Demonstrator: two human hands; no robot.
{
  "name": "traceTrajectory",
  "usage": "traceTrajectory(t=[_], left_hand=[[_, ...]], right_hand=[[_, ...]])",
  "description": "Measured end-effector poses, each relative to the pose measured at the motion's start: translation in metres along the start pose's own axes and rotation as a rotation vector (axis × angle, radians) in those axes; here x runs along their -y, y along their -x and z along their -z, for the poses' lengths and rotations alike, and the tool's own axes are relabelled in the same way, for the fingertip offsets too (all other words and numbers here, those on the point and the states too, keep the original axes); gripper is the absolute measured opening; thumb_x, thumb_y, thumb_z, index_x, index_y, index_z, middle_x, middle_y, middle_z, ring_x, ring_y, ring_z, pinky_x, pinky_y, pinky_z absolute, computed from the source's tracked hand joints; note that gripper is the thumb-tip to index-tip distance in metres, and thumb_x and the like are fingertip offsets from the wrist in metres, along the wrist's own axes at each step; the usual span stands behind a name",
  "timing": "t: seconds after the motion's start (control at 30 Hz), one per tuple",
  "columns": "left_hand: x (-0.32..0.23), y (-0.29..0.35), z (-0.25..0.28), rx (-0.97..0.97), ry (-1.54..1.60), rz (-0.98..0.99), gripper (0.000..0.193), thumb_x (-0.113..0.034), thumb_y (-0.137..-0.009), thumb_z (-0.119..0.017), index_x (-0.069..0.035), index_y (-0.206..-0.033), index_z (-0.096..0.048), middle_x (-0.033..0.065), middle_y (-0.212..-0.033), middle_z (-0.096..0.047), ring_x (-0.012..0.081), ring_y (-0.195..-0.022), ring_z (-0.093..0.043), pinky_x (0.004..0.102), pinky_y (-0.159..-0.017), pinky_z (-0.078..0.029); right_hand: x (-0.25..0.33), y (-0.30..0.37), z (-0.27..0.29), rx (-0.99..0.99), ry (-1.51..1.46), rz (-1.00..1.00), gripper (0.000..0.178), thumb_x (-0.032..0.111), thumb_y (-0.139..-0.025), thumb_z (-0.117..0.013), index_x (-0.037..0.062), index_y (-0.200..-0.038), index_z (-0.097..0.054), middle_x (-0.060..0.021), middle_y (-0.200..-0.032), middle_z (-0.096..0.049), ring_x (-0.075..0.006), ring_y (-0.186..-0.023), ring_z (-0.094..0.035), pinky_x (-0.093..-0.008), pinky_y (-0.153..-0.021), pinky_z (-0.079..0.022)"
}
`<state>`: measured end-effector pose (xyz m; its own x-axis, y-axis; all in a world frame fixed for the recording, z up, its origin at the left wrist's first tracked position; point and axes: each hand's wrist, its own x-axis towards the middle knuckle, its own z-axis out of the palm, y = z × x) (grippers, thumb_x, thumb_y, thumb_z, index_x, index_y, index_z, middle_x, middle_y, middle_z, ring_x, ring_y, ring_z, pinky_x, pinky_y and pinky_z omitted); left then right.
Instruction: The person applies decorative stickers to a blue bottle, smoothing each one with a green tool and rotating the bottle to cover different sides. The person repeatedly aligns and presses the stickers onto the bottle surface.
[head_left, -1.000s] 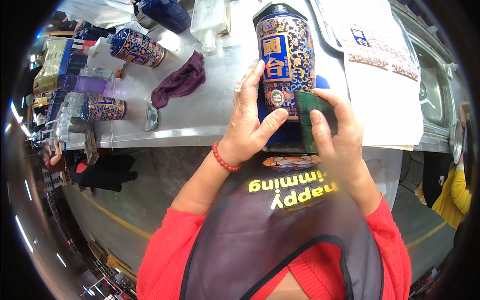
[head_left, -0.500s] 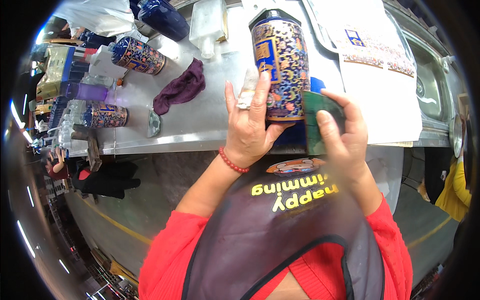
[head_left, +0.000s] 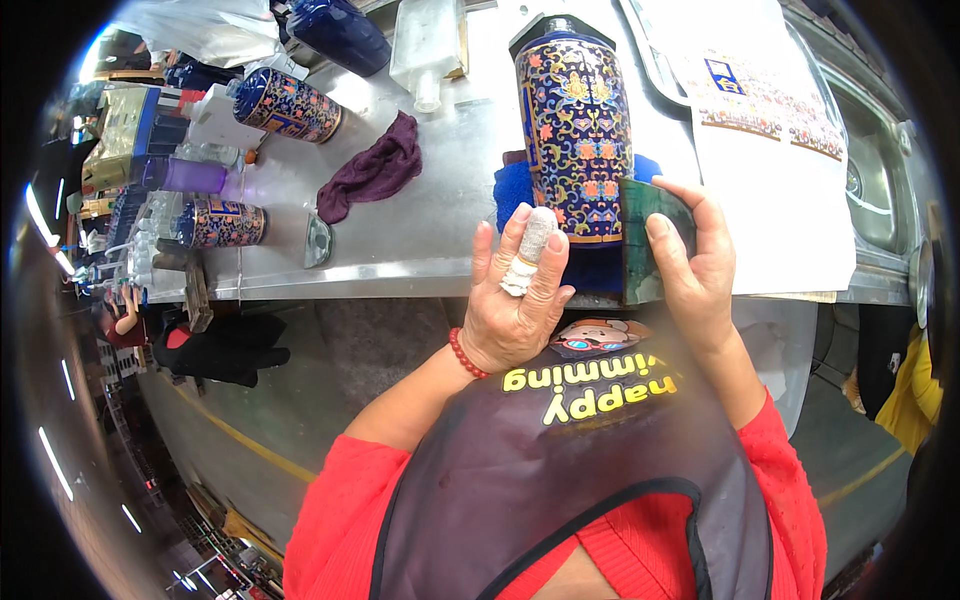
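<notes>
A dark blue bottle (head_left: 575, 140) covered in a colourful floral pattern lies on its side, neck pointing away from me. Part of a blue cloth (head_left: 514, 190) shows beneath it. My left hand (head_left: 515, 310) is off the bottle, just in front of its base, fingers apart and holding nothing. One of its fingers wears a whitish wrap (head_left: 530, 252). Between thumb and fingers, my right hand (head_left: 698, 265) grips a flat dark green scraper (head_left: 648, 235), upright beside the right side of the bottle's base. Whether the scraper touches the bottle I cannot tell.
White sheets with printed patterns (head_left: 770, 210) lie to the right, beside a metal sink (head_left: 880, 190). On the metal table's left are a purple rag (head_left: 372, 170), a small glassy piece (head_left: 318, 242), two more patterned bottles (head_left: 288, 105) and a clear bottle (head_left: 425, 50).
My left hand has come off the bottle and drawn back toward me. The bottle has turned, its blue label panel moving round to the left edge. My right hand still holds the scraper.
</notes>
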<state>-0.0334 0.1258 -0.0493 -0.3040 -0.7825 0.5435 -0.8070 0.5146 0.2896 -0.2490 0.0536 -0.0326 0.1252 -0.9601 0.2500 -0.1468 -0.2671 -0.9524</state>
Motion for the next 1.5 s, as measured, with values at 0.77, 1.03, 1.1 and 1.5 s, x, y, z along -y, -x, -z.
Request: traceTrajectory(t=[0.77,1.03,1.1,1.5], left_hand=[[0.001,-0.02,0.004,-0.019,-0.042,0.027,0.048,-0.029,-0.096,-0.067,-0.008,-0.139,-0.064,0.0185,-0.14,-0.062,0.0392,-0.141,-0.045,0.059,-0.123,-0.01],[0.001,-0.022,0.004,-0.02,-0.016,0.032,0.049,-0.027,-0.093,-0.07,-0.011,-0.139,-0.065,0.0192,-0.141,-0.061,0.0388,-0.14,-0.047,0.0588,-0.124,-0.009],[0.001,-0.022,0.003,-0.019,-0.022,0.019,0.05,-0.026,-0.091,-0.071,-0.012,-0.139,-0.065,0.0196,-0.141,-0.061,0.039,-0.14,-0.046,0.0589,-0.124,-0.008],[0.001,-0.036,0.008,-0.066,0.109,0.022,0.04,-0.018,-0.086,-0.072,-0.019,-0.126,-0.071,0.0178,-0.136,-0.063,0.0373,-0.135,-0.048,0.0586,-0.123,-0.016]], right_hand=[[0.013,0.014,0.016,0.323,0.566,0.475,0.062,-0.003,-0.071,-0.072,0.0069,-0.132,-0.067,-0.0223,-0.148,-0.052,-0.0414,-0.13,-0.054,-0.0483,-0.109,-0.046],[0.008,0.011,0.013,0.255,0.547,0.493,0.056,-0.001,-0.076,-0.068,0.01,-0.13,-0.07,-0.0198,-0.145,-0.054,-0.0391,-0.126,-0.055,-0.0477,-0.107,-0.047],[0.007,0.011,0.013,0.267,0.551,0.495,0.055,-0.001,-0.077,-0.067,0.0101,-0.13,-0.07,-0.0196,-0.145,-0.054,-0.0389,-0.126,-0.055,-0.0477,-0.107,-0.047],[0.01,0.008,0.021,0.114,0.351,0.496,0.062,-0.017,-0.073,-0.058,0.0008,-0.132,-0.066,-0.0262,-0.142,-0.056,-0.0426,-0.125,-0.058,-0.047,-0.106,-0.048]])
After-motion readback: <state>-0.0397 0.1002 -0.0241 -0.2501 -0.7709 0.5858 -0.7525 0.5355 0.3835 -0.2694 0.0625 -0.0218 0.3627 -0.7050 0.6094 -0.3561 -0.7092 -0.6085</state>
